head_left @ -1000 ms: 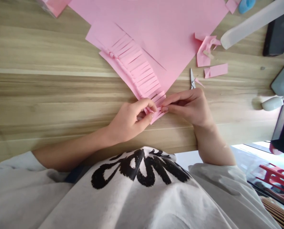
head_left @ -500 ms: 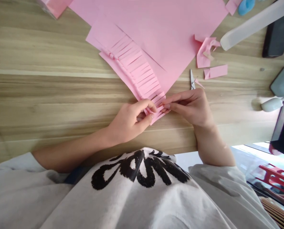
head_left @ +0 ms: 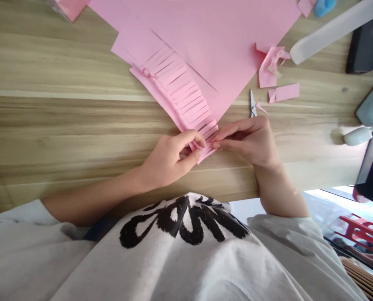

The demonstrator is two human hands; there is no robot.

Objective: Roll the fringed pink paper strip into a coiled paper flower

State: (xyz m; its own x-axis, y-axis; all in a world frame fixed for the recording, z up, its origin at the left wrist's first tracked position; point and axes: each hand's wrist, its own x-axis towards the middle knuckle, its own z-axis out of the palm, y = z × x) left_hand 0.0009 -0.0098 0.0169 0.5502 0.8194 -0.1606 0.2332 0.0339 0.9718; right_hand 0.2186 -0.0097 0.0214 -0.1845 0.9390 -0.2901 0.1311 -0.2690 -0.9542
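At the near end of the fringed strip (head_left: 186,90), both hands are in contact with the pink paper. The strip's long axis runs diagonally, from far left down to near right, so most of its length lies beyond the hands and to the left. Its slits cross that axis; a curled ridge follows the left edge.

Left hand (head_left: 173,161): thumb and forefinger brought together on the ridge side, apparently pinching the paper (the remaining fingers are tucked beneath and poorly visible). Right hand (head_left: 252,140): thumb and forefinger closed on the cut fringe at the opposite edge. Neither hand is nearer; the fingertips sit just beside each other across the strip's width.

Surroundings: a large pink sheet (head_left: 236,37) lies partly beneath the strip. Scissors (head_left: 253,102) lie just beyond the right hand, which hides their handles. Farther right on the table (head_left: 64,125) are a rectangular offcut (head_left: 283,93) and a crumpled scrap (head_left: 267,73). Obstruction noted: the left fingers cover part of the ridge.
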